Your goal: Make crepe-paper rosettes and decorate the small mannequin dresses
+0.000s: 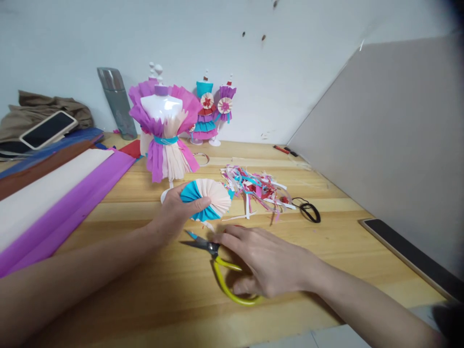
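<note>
My left hand [177, 208] pinches a round pleated paper rosette [213, 195], part blue and part cream, with the thumb across its front. Yellow-handled scissors [213, 249] are under my right hand [264, 258], at or just above the tabletop. The fingers curl over the handles and my thumb is within the yellow loop; the blades point left, slightly apart. Right behind the rosette stands a white mini dress form [161, 104] in a purple, pink and cream crepe-paper dress with a blue waistband.
A heap of paper scraps [257, 186] lies beyond my hands, beside a black hair tie [310, 211]. Crepe-paper sheets [65, 193] cover the left side. Two smaller dressed forms [205, 108] and a bottle [118, 104] stand at the wall. A phone [409, 256] rests at right.
</note>
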`<action>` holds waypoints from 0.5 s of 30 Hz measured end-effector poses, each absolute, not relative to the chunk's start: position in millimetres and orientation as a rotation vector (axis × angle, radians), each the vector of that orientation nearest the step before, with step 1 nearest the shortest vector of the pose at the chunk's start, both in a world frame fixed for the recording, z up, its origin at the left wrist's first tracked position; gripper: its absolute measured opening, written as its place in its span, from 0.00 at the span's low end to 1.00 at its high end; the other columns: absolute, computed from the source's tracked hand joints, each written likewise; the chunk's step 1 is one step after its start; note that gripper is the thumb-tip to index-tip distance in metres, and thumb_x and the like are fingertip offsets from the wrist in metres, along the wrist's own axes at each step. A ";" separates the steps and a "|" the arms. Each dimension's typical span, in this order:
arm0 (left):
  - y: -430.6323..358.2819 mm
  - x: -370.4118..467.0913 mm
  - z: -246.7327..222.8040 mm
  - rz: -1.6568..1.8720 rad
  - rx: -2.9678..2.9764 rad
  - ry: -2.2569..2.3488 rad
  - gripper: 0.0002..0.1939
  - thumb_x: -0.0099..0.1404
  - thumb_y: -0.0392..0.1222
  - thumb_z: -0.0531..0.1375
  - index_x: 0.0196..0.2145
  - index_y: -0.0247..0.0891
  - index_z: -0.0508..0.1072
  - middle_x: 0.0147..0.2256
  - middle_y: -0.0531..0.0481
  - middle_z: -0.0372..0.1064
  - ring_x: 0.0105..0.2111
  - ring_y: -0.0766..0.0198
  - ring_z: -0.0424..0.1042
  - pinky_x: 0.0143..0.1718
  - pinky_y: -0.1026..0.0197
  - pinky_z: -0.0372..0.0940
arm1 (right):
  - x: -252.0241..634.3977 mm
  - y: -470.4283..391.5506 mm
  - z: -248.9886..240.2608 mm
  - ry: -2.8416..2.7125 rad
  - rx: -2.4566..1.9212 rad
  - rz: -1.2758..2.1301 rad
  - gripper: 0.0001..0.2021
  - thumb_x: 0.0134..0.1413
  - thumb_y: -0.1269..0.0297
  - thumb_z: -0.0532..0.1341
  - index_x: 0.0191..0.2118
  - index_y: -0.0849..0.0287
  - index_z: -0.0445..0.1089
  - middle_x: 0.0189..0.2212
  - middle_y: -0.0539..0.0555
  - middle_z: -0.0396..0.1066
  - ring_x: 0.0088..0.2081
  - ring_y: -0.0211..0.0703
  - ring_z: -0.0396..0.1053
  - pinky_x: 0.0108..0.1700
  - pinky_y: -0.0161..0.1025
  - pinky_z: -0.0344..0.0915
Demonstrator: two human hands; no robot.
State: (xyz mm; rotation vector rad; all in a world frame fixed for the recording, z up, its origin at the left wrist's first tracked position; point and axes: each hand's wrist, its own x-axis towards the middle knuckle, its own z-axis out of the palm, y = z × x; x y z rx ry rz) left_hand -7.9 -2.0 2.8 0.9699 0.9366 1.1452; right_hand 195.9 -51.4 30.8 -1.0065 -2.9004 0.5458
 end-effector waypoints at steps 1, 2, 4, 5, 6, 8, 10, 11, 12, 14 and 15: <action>-2.5 -7.9 3.5 1.148 1.016 0.961 0.21 0.47 0.43 0.73 0.39 0.34 0.78 0.34 0.47 0.78 0.34 0.57 0.76 0.37 0.58 0.70 | 195.1 -53.2 32.6 -2.906 -0.994 0.529 0.29 0.50 0.61 0.64 0.58 0.60 0.62 0.43 0.59 0.71 0.39 0.48 0.71 0.37 0.40 0.65; -3.2 -7.9 5.2 1.151 1.067 0.987 0.20 0.47 0.43 0.72 0.38 0.34 0.78 0.33 0.47 0.78 0.33 0.57 0.76 0.36 0.58 0.69 | 194.2 -54.6 33.6 -2.913 -0.963 0.504 0.29 0.51 0.61 0.64 0.59 0.59 0.62 0.43 0.59 0.72 0.40 0.48 0.71 0.38 0.40 0.65; -5.2 -8.0 10.3 1.161 1.146 1.025 0.20 0.47 0.43 0.72 0.38 0.34 0.78 0.32 0.47 0.77 0.31 0.57 0.75 0.34 0.58 0.69 | 192.6 -55.5 32.9 -2.915 -0.849 0.425 0.26 0.54 0.61 0.62 0.58 0.61 0.64 0.43 0.61 0.73 0.42 0.49 0.72 0.41 0.42 0.66; -6.4 -8.5 13.0 1.175 1.185 1.042 0.20 0.47 0.42 0.72 0.39 0.34 0.78 0.32 0.47 0.77 0.31 0.57 0.75 0.34 0.59 0.68 | 192.3 -54.9 31.6 -2.888 -0.800 0.387 0.23 0.56 0.61 0.61 0.56 0.62 0.66 0.43 0.61 0.73 0.42 0.49 0.72 0.41 0.42 0.66; -7.6 -9.3 15.3 1.202 1.246 1.063 0.21 0.46 0.41 0.72 0.40 0.35 0.78 0.33 0.48 0.77 0.32 0.57 0.75 0.35 0.59 0.68 | 192.6 -53.4 29.9 -2.832 -0.773 0.363 0.19 0.58 0.62 0.59 0.53 0.63 0.68 0.41 0.62 0.74 0.41 0.49 0.72 0.41 0.43 0.66; -10.0 -12.6 17.9 1.274 1.431 1.101 0.21 0.48 0.40 0.71 0.42 0.38 0.79 0.35 0.49 0.78 0.34 0.57 0.75 0.38 0.59 0.68 | 194.7 -47.9 26.3 -2.621 -0.842 0.434 0.13 0.62 0.61 0.56 0.41 0.63 0.74 0.33 0.59 0.76 0.34 0.45 0.72 0.36 0.41 0.66; -11.9 -17.9 17.6 1.343 1.701 1.067 0.20 0.52 0.39 0.69 0.45 0.41 0.78 0.37 0.49 0.78 0.36 0.58 0.75 0.42 0.59 0.68 | 197.8 -39.6 22.5 -2.285 -1.008 0.740 0.19 0.64 0.56 0.53 0.30 0.62 0.72 0.23 0.55 0.72 0.25 0.40 0.69 0.30 0.37 0.64; -12.6 -20.9 16.9 1.365 1.859 1.001 0.18 0.56 0.37 0.67 0.46 0.42 0.78 0.37 0.48 0.78 0.37 0.58 0.75 0.43 0.59 0.68 | 198.9 -34.9 20.6 -2.082 -1.074 0.963 0.22 0.64 0.51 0.52 0.27 0.62 0.70 0.20 0.54 0.71 0.23 0.39 0.69 0.27 0.35 0.63; -13.1 -24.0 16.2 1.373 2.019 0.889 0.17 0.58 0.36 0.65 0.46 0.42 0.77 0.38 0.47 0.79 0.38 0.58 0.76 0.45 0.58 0.68 | 199.1 -30.6 18.5 -1.863 -1.099 1.217 0.24 0.62 0.46 0.52 0.28 0.62 0.70 0.20 0.55 0.71 0.22 0.39 0.69 0.25 0.34 0.63; -13.7 -29.2 15.3 1.326 2.279 0.624 0.14 0.60 0.35 0.63 0.45 0.42 0.78 0.40 0.44 0.79 0.42 0.57 0.76 0.48 0.56 0.68 | 196.7 -24.1 14.2 -1.474 -1.082 1.653 0.28 0.56 0.38 0.54 0.31 0.63 0.71 0.23 0.57 0.74 0.23 0.40 0.72 0.21 0.33 0.64; -13.7 -31.0 15.2 1.273 2.351 0.523 0.12 0.61 0.35 0.62 0.43 0.42 0.79 0.41 0.43 0.79 0.44 0.55 0.76 0.51 0.55 0.67 | 194.0 -22.5 12.2 -1.334 -1.052 1.833 0.29 0.54 0.37 0.56 0.33 0.64 0.71 0.24 0.57 0.74 0.23 0.40 0.72 0.21 0.33 0.66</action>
